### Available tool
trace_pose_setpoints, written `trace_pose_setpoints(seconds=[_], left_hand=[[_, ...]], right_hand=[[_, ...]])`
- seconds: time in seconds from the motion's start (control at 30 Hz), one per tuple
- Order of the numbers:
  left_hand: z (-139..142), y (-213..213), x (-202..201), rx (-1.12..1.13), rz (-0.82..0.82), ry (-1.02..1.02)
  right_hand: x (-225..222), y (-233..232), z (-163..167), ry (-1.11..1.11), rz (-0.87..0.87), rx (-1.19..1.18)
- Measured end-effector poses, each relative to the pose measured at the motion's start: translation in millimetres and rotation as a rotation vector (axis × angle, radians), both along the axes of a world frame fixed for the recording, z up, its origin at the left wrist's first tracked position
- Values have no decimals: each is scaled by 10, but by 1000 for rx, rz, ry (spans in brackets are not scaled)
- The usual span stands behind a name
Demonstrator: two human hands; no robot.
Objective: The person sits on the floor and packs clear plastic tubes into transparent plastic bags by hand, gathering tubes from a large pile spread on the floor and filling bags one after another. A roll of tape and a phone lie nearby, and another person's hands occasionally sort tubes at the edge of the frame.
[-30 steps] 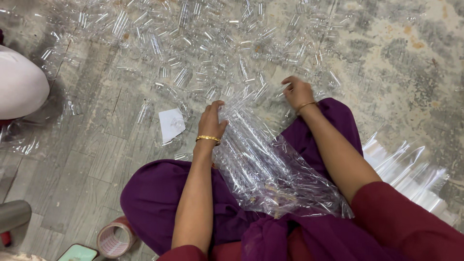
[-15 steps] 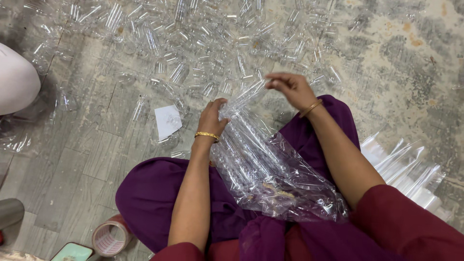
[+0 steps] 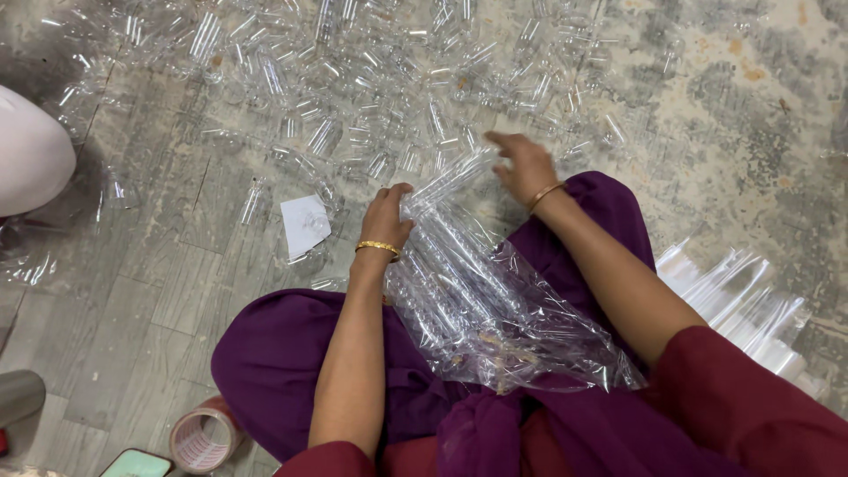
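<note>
I sit on the floor with a clear plastic bag (image 3: 495, 309) in my lap, several clear plastic tubes packed inside it. My left hand (image 3: 387, 215), a gold bangle on its wrist, grips the bag's open mouth and holds it up. My right hand (image 3: 526, 164), also with a bangle, is just beyond the mouth. Its fingers are stretched over the far end of one clear tube (image 3: 452, 179), which points down into the opening. How firmly those fingers close on the tube is hard to see.
A wide heap of loose clear tubes (image 3: 353, 88) covers the floor ahead. A white paper scrap (image 3: 305, 223) lies left of my hand. Stacked clear tubes (image 3: 751, 300) lie at right. A tape roll (image 3: 203, 437), a phone (image 3: 137, 464) and a white rounded object (image 3: 31, 159) sit at left.
My right hand took a tube from the heap, lifted it, and has brought it down to the bag's mouth. My left hand has kept its grip on the bag.
</note>
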State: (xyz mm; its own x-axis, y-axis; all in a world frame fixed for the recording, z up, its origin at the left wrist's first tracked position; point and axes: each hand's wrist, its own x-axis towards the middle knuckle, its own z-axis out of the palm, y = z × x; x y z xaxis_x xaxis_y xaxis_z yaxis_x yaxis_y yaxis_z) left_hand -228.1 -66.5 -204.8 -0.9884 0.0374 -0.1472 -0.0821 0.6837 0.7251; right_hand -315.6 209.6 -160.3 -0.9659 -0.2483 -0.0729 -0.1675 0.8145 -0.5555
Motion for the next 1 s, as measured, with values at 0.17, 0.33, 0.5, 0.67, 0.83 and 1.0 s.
trace_pose_setpoints(seconds=[0.17,0.33,0.5,0.67,0.83,1.0], left_hand=[[-29,-36,1,97,51,51],[-55,-120,3,73,143,165],[-118,-140,-14,67,186,95],[-147,-128,-35,46,184,80],[-58,-111,-50,56,140,122],[85,-95,-3,108,-5,138]], right_hand=[[-29,-238,-139,141,-47,-270],[-515,-427,-319,6,-263,65],[-687,-479,-443,-113,-104,131],[-567,52,-308,-181,-61,40],[-299,491,210,34,413,354],[-167,519,624,257,726,574]])
